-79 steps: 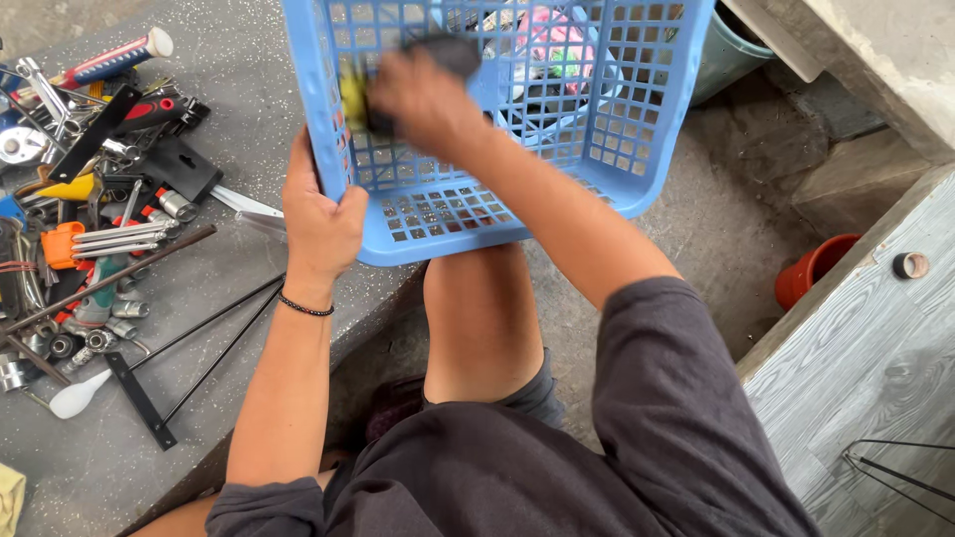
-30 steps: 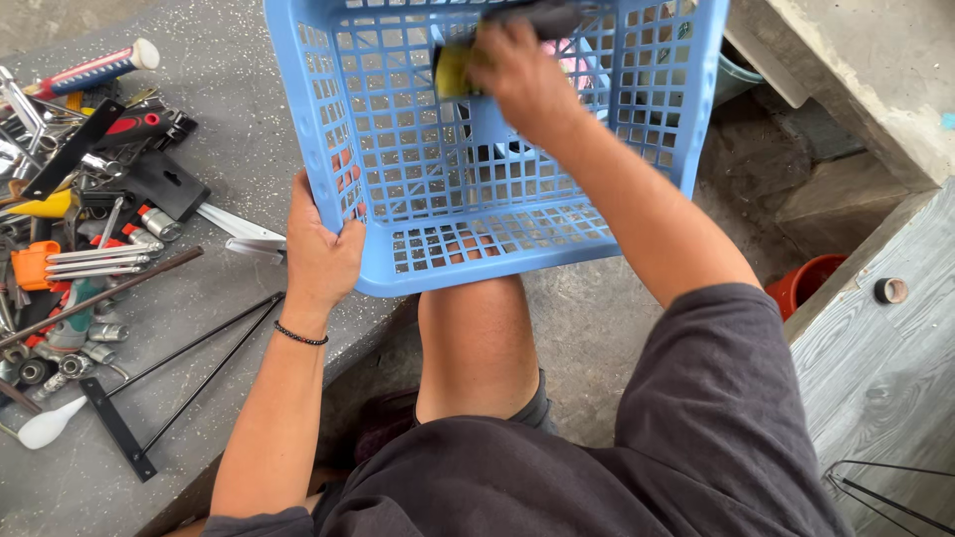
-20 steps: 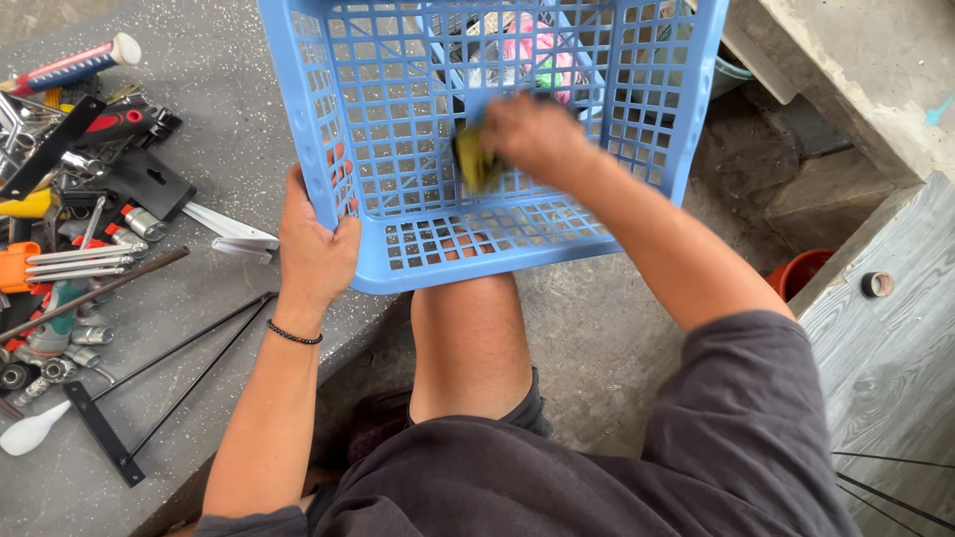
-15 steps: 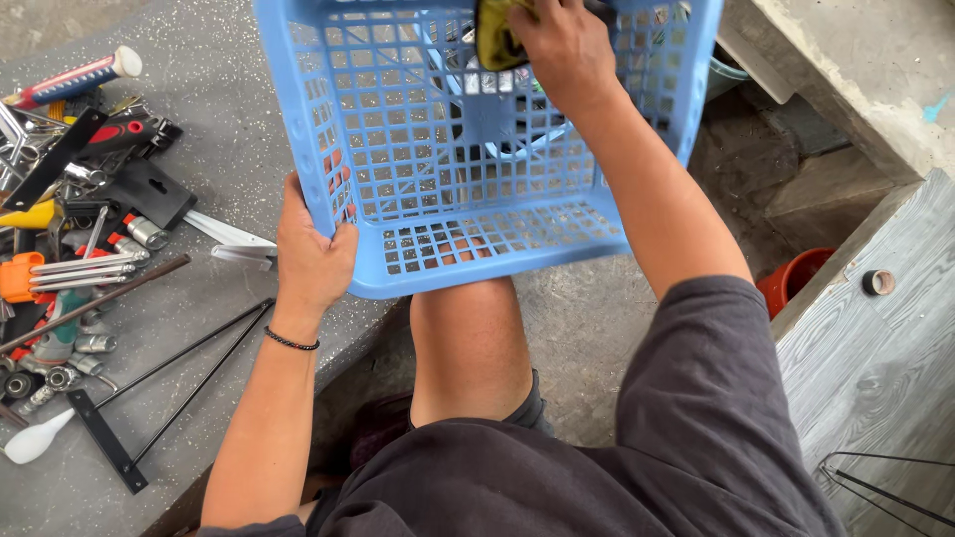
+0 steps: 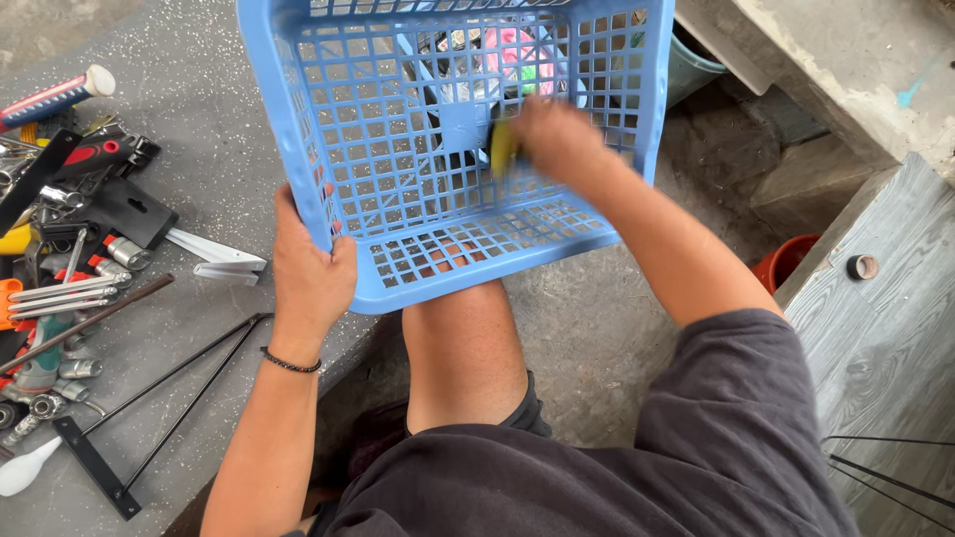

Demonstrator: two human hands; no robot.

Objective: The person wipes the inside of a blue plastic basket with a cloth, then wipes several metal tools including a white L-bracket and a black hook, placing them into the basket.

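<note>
Workshop, scattered hand tools, concrete floor

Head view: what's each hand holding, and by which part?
Left hand grips the blue basket by its lower left corner rim. Right hand, blurred, is inside the basket holding a small yellow thing; where it grips cannot be told.

one view only, a head-worn camera looking steeply down over the person's own lap, close in. the blue basket fills the top centre and is cut off by the top edge, with the left hand on its near left corner and the blurred right hand inside it. scattered tools run off the left edge, a grey wooden board off the right
</note>
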